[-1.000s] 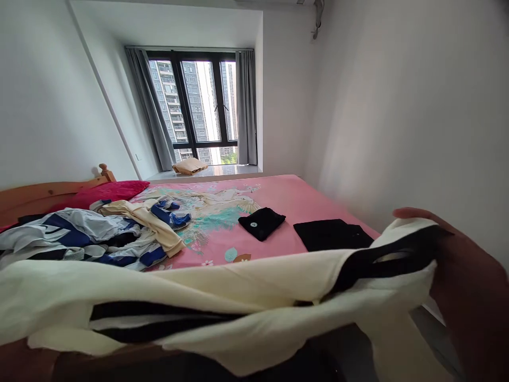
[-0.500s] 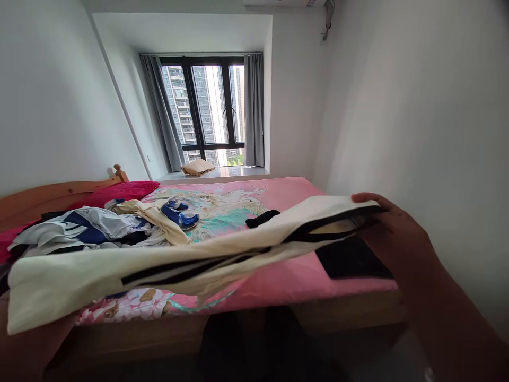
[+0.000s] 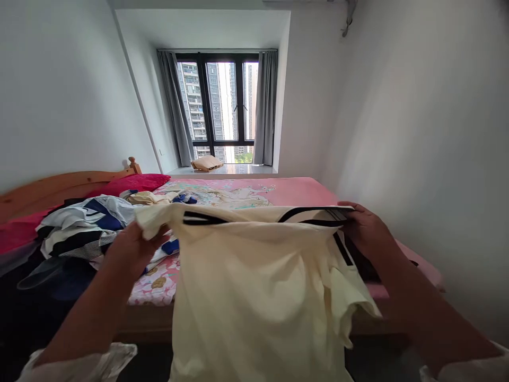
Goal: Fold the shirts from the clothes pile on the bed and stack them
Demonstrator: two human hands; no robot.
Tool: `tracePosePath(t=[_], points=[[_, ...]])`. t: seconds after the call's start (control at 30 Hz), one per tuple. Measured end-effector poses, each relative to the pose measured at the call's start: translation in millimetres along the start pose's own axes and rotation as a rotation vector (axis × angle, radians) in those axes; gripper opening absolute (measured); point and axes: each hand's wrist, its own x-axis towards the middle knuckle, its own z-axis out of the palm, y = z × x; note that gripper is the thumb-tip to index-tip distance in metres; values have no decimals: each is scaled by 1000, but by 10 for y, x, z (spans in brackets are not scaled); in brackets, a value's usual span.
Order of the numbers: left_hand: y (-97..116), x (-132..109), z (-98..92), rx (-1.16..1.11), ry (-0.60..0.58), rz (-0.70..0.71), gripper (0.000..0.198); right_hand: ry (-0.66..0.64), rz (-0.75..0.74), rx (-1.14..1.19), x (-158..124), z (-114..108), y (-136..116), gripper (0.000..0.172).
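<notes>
I hold a cream garment point(image 3: 254, 286) with black stripes up in front of me, over the foot of the bed. My left hand point(image 3: 133, 249) grips its upper left corner, fingers closed on the cloth. My right hand point(image 3: 366, 231) pinches the upper right corner at the black trim. The cloth hangs down from both hands and hides the middle of the bed. A short sleeve dangles at the lower right.
The bed has a pink patterned sheet point(image 3: 294, 191) and a wooden headboard point(image 3: 59, 185) at the left. A heap of loose clothes point(image 3: 87, 223) and a red pillow point(image 3: 135, 183) lie on the left side. A white wall stands close on the right; window point(image 3: 222, 106) beyond.
The garment went from lying stretched sideways and crumpled to hanging spread in front of me. My left hand has come into view on its left corner; the view dropped lower.
</notes>
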Motion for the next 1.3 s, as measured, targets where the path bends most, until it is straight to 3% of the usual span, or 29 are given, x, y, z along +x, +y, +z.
tracePosePath(t=[0.1, 0.2, 0.37, 0.47, 0.53, 0.63, 0.7, 0.8, 0.9, 1.0, 1.1, 1.17, 1.23, 1.3], points=[[-460, 107, 79, 138, -96, -87, 36, 4, 240, 97, 66, 120, 488, 45], [-1067, 13, -33, 332, -128, -160, 43, 10, 365, 33, -106, 54, 994, 55], [-1863, -672, -505, 713, -406, -236, 40, -362, 510, -177, -963, -225, 1789, 31], [-2109, -1034, -708, 908, -557, -187, 34, -504, 424, -346, -1552, -320, 2151, 24], [-2218, -1137, -771, 1036, -613, -128, 30, -537, 392, -417, -1839, -317, 2301, 28], [-2342, -1125, -788, 1219, -691, -28, 36, -579, 375, -401, -2053, -225, 2364, 35], [-2400, -1077, -771, 1336, -741, 33, 42, -651, 344, -361, -2080, -148, 2310, 38], [-2441, -1036, -756, 1488, -776, 102, 35, -750, 308, -347, -2046, -89, 2164, 40], [-2405, -1072, -816, 1571, -786, 131, 26, -790, 298, -379, -2018, -119, 2029, 44], [-2291, -1186, -993, 1502, -774, 241, 23, -798, 308, -399, -2017, -170, 1948, 44], [-2132, -1346, -1220, 1301, -652, 411, 24, -849, 291, -432, -2015, -167, 1921, 40], [-2032, -1459, -1330, 1193, -533, 432, 24, -902, 241, -497, -2010, -133, 1920, 40], [-1958, -1570, -1369, 1117, -400, 346, 24, -913, 180, -603, -2008, -95, 1908, 35], [-1922, -1676, -1331, 1048, -224, 174, 29, -873, 108, -677, -2020, -72, 1860, 25]])
